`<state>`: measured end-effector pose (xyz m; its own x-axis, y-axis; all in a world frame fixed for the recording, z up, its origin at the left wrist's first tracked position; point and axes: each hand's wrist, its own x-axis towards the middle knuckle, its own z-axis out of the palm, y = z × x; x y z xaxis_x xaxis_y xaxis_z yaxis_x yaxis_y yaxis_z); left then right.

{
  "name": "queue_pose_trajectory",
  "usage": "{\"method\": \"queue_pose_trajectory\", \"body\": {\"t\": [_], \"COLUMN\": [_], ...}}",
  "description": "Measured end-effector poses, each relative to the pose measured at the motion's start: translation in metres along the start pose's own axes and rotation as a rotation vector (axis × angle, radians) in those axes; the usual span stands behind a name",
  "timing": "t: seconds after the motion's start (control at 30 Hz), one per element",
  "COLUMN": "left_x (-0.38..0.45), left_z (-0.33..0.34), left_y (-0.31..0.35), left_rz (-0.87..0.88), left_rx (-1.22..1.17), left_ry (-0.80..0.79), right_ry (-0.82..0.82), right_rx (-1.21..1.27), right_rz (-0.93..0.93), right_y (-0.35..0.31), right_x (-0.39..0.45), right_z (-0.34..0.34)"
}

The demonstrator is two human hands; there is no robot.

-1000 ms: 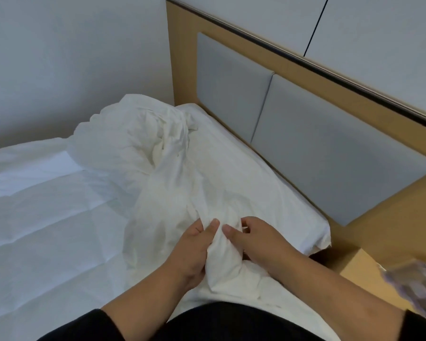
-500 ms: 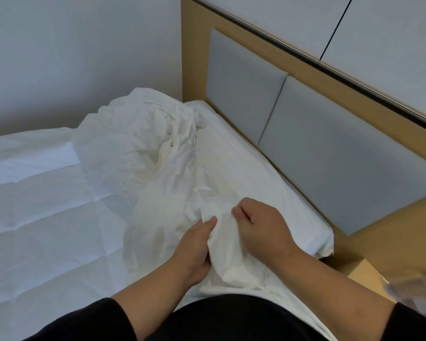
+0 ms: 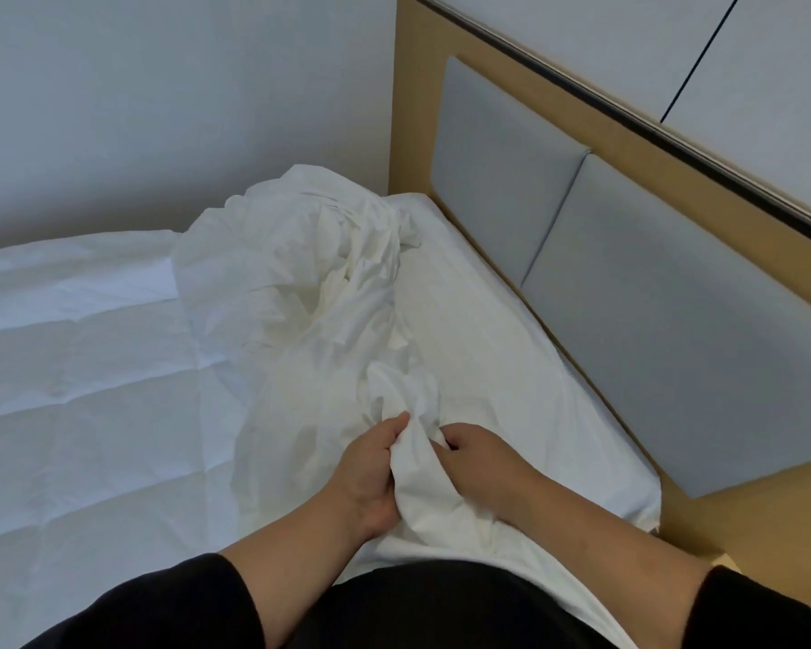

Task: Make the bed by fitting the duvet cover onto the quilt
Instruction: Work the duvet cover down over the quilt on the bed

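Headboard (image 3: 628, 283), tan frame with two grey padded panels, is taken as the reference for all positions.

Duvet cover (image 3: 310, 292): white, crumpled, bunched in a ridge that starts near the headboard's far corner at the wall and runs away from it toward the person. Its near end is gathered into a twisted fold held between the two hands.

Quilt (image 3: 80, 391): white, creased in a grid of fold lines, lying flat on the side of the cover away from the headboard. Whether the smoother white layer (image 3: 502, 367) lying directly along the foot of the headboard is quilt, sheet or pillow cannot be determined from this view.

Left hand (image 3: 371, 480): fingers curled round the gathered fold of the cover, thumb pressed on top, gripping it on the side farther from the headboard.

Right hand (image 3: 483, 461): on the headboard side of the same fold, fingers bent and tucked into the fabric, pinching it. The fingertips are buried in cloth.

The two hands sit just beside each other with only the fold between them. Both forearms are bare below dark sleeves (image 3: 169, 611).
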<state>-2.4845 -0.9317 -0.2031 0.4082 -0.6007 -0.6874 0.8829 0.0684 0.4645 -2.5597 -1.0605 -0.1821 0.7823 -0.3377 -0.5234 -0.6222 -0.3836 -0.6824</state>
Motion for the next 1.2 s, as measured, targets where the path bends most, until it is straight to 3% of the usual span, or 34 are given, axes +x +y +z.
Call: {"method": "queue_pose_trajectory", "body": {"t": [0.23, 0.33, 0.43, 0.5, 0.57, 0.63, 0.7, 0.77, 0.8, 0.9, 0.93, 1.03, 1.07, 1.2], "left_x": [-0.002, -0.014, -0.03, -0.03, -0.016, 0.005, 0.025, 0.038, 0.041, 0.046, 0.05, 0.072, 0.079, 0.09], "left_z": [0.039, 0.046, 0.055, 0.063, 0.064, 0.058, 0.046, 0.023, 0.012, -0.016, -0.024, -0.033, -0.034, -0.015], "left_y": [0.007, 0.027, 0.047, 0.042, 0.024, 0.003, 0.005, 0.032, 0.053, 0.117, 0.13, 0.139, 0.129, 0.09], "left_rz": [0.106, 0.232, 0.297, 0.189, -0.032, -0.286, -0.408, -0.289, -0.141, 0.466, 0.552, 0.226, 0.134, -0.217], "left_rx": [0.274, 0.411, 0.55, 0.679, 1.033, 1.399, 1.575, 1.676, 1.7, 1.461, 1.342, 0.922, 0.898, 1.358], "left_ry": [0.236, 0.38, 0.482, 0.51, 0.47, 0.325, 0.223, 0.248, 0.349, 0.894, 0.965, 0.755, 0.696, 0.477], "right_ry": [-0.283, -0.175, 0.037, 0.07, 0.019, -0.042, -0.129, -0.175, -0.174, -0.145, -0.139, -0.118, -0.105, -0.059], "right_rx": [-0.193, 0.012, 0.206, 0.316, 0.407, 0.395, 0.405, 0.385, 0.373, 0.402, 0.417, 0.389, 0.361, 0.24], "right_rz": [-0.096, -0.07, -0.108, -0.167, -0.185, -0.157, -0.085, -0.039, -0.029, 0.01, 0.026, 0.054, 0.059, 0.075], "right_y": [0.02, 0.026, 0.025, 0.022, 0.019, 0.02, 0.024, 0.029, 0.03, 0.033, 0.032, 0.025, 0.022, 0.01], "right_x": [0.032, 0.045, 0.061, 0.071, 0.078, 0.081, 0.084, 0.084, 0.084, 0.081, 0.079, 0.072, 0.07, 0.067], "right_z": [-0.046, -0.08, -0.116, -0.132, -0.138, -0.14, -0.138, -0.137, -0.137, -0.131, -0.126, -0.106, -0.1, -0.077]}}
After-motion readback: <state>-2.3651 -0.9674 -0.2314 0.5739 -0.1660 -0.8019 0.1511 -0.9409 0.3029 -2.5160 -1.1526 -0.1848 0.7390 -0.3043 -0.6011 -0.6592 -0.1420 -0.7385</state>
